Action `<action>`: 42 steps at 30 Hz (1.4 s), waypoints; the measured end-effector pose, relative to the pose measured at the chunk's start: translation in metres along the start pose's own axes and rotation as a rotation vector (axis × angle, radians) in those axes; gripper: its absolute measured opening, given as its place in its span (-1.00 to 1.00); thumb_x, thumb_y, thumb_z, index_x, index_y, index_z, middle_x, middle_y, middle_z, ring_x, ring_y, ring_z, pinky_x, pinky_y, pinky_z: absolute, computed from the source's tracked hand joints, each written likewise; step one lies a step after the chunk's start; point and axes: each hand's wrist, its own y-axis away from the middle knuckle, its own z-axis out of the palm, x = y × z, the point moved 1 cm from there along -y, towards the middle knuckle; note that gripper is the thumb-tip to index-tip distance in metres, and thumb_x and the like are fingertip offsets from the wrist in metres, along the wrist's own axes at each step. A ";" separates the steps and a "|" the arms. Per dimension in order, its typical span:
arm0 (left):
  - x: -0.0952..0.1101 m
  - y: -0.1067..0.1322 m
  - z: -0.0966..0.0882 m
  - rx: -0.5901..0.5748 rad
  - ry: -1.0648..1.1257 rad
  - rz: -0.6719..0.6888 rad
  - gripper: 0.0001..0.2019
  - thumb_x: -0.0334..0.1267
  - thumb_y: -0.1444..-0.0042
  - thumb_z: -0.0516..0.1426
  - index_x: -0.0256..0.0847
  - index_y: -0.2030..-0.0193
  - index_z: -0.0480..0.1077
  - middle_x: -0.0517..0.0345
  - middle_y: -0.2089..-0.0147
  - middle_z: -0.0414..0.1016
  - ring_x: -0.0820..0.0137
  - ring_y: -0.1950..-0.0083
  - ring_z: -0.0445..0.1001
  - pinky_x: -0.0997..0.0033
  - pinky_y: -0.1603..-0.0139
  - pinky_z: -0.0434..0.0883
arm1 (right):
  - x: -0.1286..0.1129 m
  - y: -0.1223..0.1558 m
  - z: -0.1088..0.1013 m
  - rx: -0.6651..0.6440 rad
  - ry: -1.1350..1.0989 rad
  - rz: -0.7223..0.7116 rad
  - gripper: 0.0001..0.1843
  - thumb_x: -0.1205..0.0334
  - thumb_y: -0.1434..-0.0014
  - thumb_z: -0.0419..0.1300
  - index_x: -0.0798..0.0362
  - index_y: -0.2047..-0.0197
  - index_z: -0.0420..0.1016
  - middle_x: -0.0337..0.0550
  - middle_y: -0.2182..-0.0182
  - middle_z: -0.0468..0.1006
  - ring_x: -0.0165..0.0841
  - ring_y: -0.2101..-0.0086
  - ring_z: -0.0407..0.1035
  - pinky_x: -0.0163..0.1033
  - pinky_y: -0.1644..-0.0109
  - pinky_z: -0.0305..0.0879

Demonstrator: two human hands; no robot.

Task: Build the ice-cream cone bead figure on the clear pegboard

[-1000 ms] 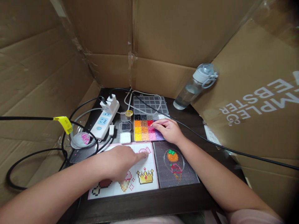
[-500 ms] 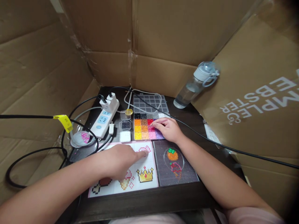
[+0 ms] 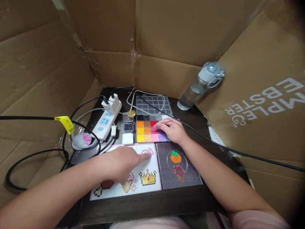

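My left hand [image 3: 122,165] lies on the pattern sheet [image 3: 149,188], its index finger stretched out onto a pink picture and the other fingers curled; it holds nothing. My right hand [image 3: 173,130] rests on the right side of the bead box [image 3: 145,131] with its coloured compartments. Its fingers pinch a thin tool whose tip points into the red and pink beads. The clear pegboard [image 3: 190,179] lies just in front of this hand. It carries an orange bead fruit [image 3: 175,157] and a pink bead ice cream [image 3: 179,173].
The box's clear lid [image 3: 153,105] lies behind the bead box. Small boxes of black beads [image 3: 128,127] and white beads [image 3: 127,138] sit left of it, beside a power strip [image 3: 107,120]. A water bottle [image 3: 199,86] leans at the back right. Black cables cross the table; cardboard walls surround it.
Almost nothing: both hands stay where they were, the left finger on the pink picture and the right hand at the bead box. The view has shifted slightly.
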 end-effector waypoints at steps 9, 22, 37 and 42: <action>0.003 0.002 -0.004 -0.024 -0.005 -0.019 0.07 -0.16 0.04 0.31 0.00 -0.58 -0.11 -0.22 0.00 0.58 -0.04 0.02 0.57 0.10 0.10 0.50 | 0.002 -0.003 -0.009 0.071 -0.443 0.048 -0.65 -0.07 -0.18 0.34 0.06 0.37 0.74 -0.10 0.41 0.68 -0.39 0.47 0.41 -0.26 0.40 0.28; 0.003 -0.001 -0.003 -0.002 0.024 -0.042 0.06 -0.25 0.07 0.27 0.07 -0.58 -0.10 -0.16 0.00 0.58 -0.02 0.00 0.54 0.13 0.07 0.47 | 0.010 0.081 -0.051 0.263 -0.550 0.231 -0.57 -0.19 0.01 0.41 0.05 0.42 0.69 -0.19 0.66 0.51 -0.51 0.64 -0.10 -0.27 0.56 -0.19; -0.005 -0.009 0.005 -0.013 0.016 -0.062 0.08 -0.21 0.05 0.25 0.18 -0.57 -0.20 -0.10 0.06 0.55 0.07 0.15 0.53 0.24 0.25 0.39 | 0.036 0.208 -0.034 0.277 -0.313 0.216 -0.66 -0.12 -0.21 0.31 -0.05 0.36 0.74 -0.04 0.34 0.75 -0.12 0.29 0.64 -0.02 0.10 0.57; -0.003 -0.009 0.003 -0.036 0.012 -0.066 0.09 -0.21 0.06 0.27 0.13 -0.58 -0.20 -0.13 0.02 0.54 0.05 0.11 0.54 0.23 0.20 0.41 | 0.040 0.199 -0.033 0.376 -0.271 0.254 -0.66 -0.10 -0.22 0.29 -0.04 0.31 0.75 -0.03 0.30 0.76 -0.11 0.23 0.66 -0.01 0.03 0.57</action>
